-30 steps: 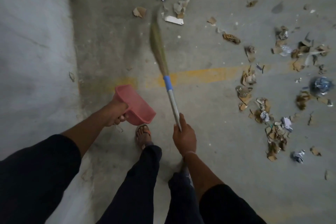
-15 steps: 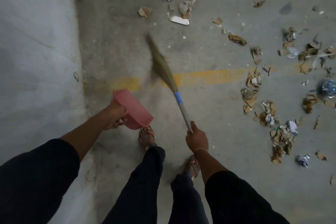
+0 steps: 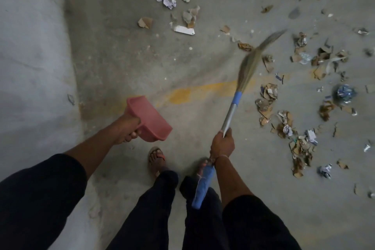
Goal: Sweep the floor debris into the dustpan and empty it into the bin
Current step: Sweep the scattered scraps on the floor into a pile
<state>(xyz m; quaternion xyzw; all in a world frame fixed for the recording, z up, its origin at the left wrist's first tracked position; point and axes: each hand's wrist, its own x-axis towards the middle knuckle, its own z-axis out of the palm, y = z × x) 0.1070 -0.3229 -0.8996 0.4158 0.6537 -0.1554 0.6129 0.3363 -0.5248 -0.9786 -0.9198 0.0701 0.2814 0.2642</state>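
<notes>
The grass broom (image 3: 248, 67) is swinging rightward from the middle of the floor toward the scattered scraps, its bristles now blurring over the yellow floor line (image 3: 194, 92). The right hand (image 3: 222, 144) is gripping the metal handle, fingers wrapped round it, while the left hand (image 3: 126, 128) is holding the pink dustpan (image 3: 150, 119) by its handle, raised off the floor and seemingly empty. Cardboard and paper debris (image 3: 284, 124) is lying spread across the concrete floor (image 3: 121, 57), ungathered; sweeping looks barely begun, and no bin is showing
</notes>
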